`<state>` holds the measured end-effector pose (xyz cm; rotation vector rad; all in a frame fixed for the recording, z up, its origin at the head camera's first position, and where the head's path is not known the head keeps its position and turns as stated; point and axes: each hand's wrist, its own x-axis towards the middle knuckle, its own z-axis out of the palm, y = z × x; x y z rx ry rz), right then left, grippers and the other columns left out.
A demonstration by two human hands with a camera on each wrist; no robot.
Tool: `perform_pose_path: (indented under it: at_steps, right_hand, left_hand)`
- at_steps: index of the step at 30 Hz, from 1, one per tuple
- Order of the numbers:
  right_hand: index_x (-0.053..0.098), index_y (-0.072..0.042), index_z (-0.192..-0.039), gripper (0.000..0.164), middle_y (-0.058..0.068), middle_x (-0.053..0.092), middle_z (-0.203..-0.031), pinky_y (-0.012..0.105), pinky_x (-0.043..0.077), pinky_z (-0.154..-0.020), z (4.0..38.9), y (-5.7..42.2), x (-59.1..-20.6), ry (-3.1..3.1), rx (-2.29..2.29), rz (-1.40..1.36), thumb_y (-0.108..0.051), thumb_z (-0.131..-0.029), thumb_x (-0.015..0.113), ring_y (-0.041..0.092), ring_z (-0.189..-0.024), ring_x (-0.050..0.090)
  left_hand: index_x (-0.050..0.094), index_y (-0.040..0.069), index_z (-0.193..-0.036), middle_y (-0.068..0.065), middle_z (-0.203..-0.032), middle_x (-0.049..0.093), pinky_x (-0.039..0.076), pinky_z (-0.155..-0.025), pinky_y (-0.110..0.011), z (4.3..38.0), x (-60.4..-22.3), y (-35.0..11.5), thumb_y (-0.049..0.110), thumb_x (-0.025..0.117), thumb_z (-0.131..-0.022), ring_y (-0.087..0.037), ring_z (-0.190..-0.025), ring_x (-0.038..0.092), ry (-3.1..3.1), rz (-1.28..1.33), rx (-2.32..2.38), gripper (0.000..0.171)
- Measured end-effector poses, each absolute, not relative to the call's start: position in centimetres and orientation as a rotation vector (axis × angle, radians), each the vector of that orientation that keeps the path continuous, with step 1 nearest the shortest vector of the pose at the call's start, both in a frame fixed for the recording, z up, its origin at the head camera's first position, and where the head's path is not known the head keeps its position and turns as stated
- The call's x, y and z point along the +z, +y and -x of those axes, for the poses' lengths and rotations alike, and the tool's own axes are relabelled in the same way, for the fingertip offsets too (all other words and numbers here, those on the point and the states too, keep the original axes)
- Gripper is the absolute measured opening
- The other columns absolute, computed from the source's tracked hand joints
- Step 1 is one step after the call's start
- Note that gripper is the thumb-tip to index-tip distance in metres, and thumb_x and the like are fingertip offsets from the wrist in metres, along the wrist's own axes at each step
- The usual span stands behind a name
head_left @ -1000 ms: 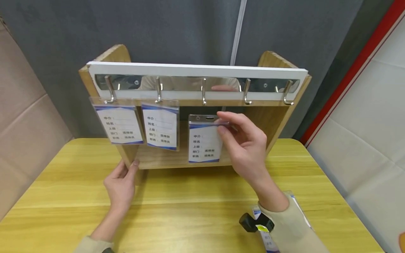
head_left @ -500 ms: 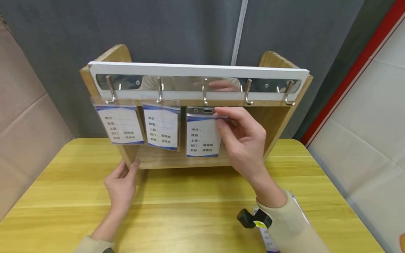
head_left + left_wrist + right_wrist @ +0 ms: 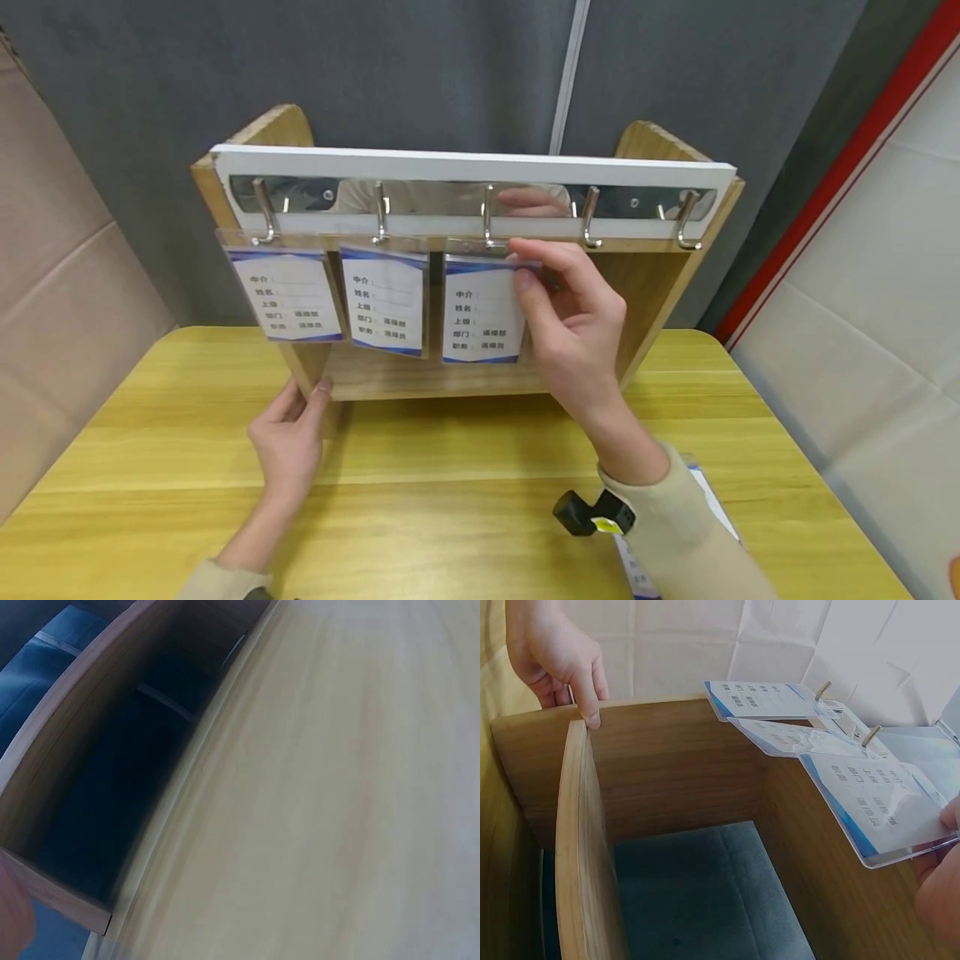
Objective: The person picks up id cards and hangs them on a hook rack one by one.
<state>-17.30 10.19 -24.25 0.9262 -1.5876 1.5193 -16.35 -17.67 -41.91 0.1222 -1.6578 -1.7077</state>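
My right hand (image 3: pixel 579 337) pinches the upper right corner of a clear badge holder (image 3: pixel 482 315) with a white and blue card. The holder's top edge overlaps the tip of the middle hook (image 3: pixel 488 218); in the right wrist view this badge holder (image 3: pixel 870 801) lies nearest the camera. Two similar badge holders hang to its left, one badge holder (image 3: pixel 384 300) on the second hook and another badge holder (image 3: pixel 287 293) on the first. Low on the left side of the wooden shelf (image 3: pixel 420 382), my left hand (image 3: pixel 288 440) grips the side panel, thumb in front.
Two hooks on the right, the fourth hook (image 3: pixel 590 218) and the fifth hook (image 3: pixel 686 221), carry nothing. More badge holders (image 3: pixel 637 571) lie on the wooden table (image 3: pixel 420 517), partly under my right sleeve (image 3: pixel 690 533). A grey partition (image 3: pixel 435 75) stands behind the shelf.
My right hand has lifted the badge holder from below the middle hook until its top edge reaches the hook's tip. The left hand stays on the side panel.
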Motion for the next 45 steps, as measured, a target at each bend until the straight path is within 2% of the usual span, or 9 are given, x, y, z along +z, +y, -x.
perform_pose_path:
  at_steps: [5,9,12,18,20,23,27,32,45]
  right_hand:
    - [0.066,0.013,-0.117,0.024,0.020,0.067,-0.114,0.030,0.060,-0.094,17.39,9.97,-24.20,-1.580,1.485,-0.927,0.013,-0.095,0.058,0.024,-0.107,0.065]
    - [0.066,0.015,-0.118,0.027,0.021,0.066,-0.114,0.021,0.056,-0.082,17.39,9.79,-24.24,-1.554,1.470,-0.953,0.016,-0.091,0.062,0.023,-0.103,0.062]
    - [0.065,0.016,-0.119,0.031,0.023,0.064,-0.114,0.019,0.054,-0.077,17.36,9.59,-24.23,-1.538,1.479,-0.979,0.018,-0.088,0.065,0.022,-0.101,0.060]
    - [0.065,0.015,-0.120,0.032,0.022,0.063,-0.114,0.025,0.059,-0.090,17.33,9.38,-24.26,-1.544,1.462,-0.970,0.020,-0.088,0.066,0.024,-0.106,0.061]
    - [0.066,0.015,-0.120,0.033,0.021,0.064,-0.114,0.025,0.059,-0.090,17.36,9.42,-24.33,-1.549,1.448,-0.960,0.020,-0.088,0.066,0.024,-0.105,0.061]
    - [0.067,0.015,-0.120,0.033,0.020,0.065,-0.111,0.018,0.057,-0.076,17.35,9.43,-24.50,-1.543,1.435,-0.932,0.019,-0.087,0.066,0.022,-0.095,0.061]
    - [0.068,0.013,-0.120,0.033,0.019,0.065,-0.108,0.015,0.044,-0.058,17.22,9.45,-24.69,-1.546,1.420,-0.895,0.018,-0.087,0.068,0.020,-0.083,0.056]
    - [0.068,0.012,-0.122,0.034,0.019,0.065,-0.111,0.015,0.050,-0.062,17.06,9.42,-24.53,-1.578,1.396,-0.894,0.016,-0.088,0.068,0.021,-0.089,0.059]
    - [0.068,0.008,-0.125,0.036,0.018,0.065,-0.110,0.017,0.048,-0.056,17.70,9.53,-24.65,-1.669,1.405,-0.877,0.014,-0.089,0.069,0.016,-0.073,0.054]
  left_hand:
    - [0.070,0.001,-0.125,-0.022,-0.121,0.066,0.058,-0.088,-0.022,16.32,-41.88,-17.67,-0.005,0.069,-0.093,-0.001,-0.101,0.070,-1.663,-0.134,-1.713,0.032]
    - [0.069,0.001,-0.126,-0.022,-0.122,0.065,0.058,-0.089,-0.023,16.29,-41.84,-17.69,-0.005,0.069,-0.093,-0.002,-0.102,0.070,-1.657,-0.128,-1.727,0.033]
    - [0.069,0.001,-0.126,-0.022,-0.122,0.065,0.058,-0.090,-0.024,16.29,-41.82,-17.72,-0.005,0.069,-0.094,-0.002,-0.103,0.070,-1.659,-0.126,-1.731,0.033]
    - [0.069,0.000,-0.125,-0.022,-0.122,0.065,0.058,-0.089,-0.023,16.31,-41.77,-17.69,-0.005,0.069,-0.093,-0.001,-0.101,0.070,-1.661,-0.135,-1.733,0.033]
    - [0.069,-0.001,-0.125,-0.023,-0.121,0.065,0.058,-0.088,-0.022,16.36,-41.76,-17.66,-0.005,0.070,-0.093,-0.001,-0.100,0.070,-1.659,-0.137,-1.735,0.033]
    - [0.069,-0.002,-0.124,-0.025,-0.120,0.064,0.059,-0.088,-0.022,16.47,-41.75,-17.59,-0.006,0.069,-0.093,-0.001,-0.099,0.070,-1.655,-0.138,-1.748,0.032]
    - [0.069,-0.001,-0.125,-0.024,-0.121,0.065,0.059,-0.088,-0.023,16.59,-41.71,-17.48,-0.006,0.069,-0.093,0.000,-0.100,0.070,-1.668,-0.135,-1.743,0.032]
    - [0.069,-0.001,-0.125,-0.024,-0.121,0.065,0.058,-0.089,-0.024,16.61,-41.62,-17.51,-0.006,0.069,-0.093,-0.003,-0.102,0.070,-1.661,-0.133,-1.740,0.032]
    - [0.069,0.000,-0.125,-0.023,-0.122,0.064,0.058,-0.090,-0.024,16.48,-41.84,-17.69,-0.006,0.069,-0.093,-0.002,-0.101,0.070,-1.638,-0.128,-1.747,0.033]
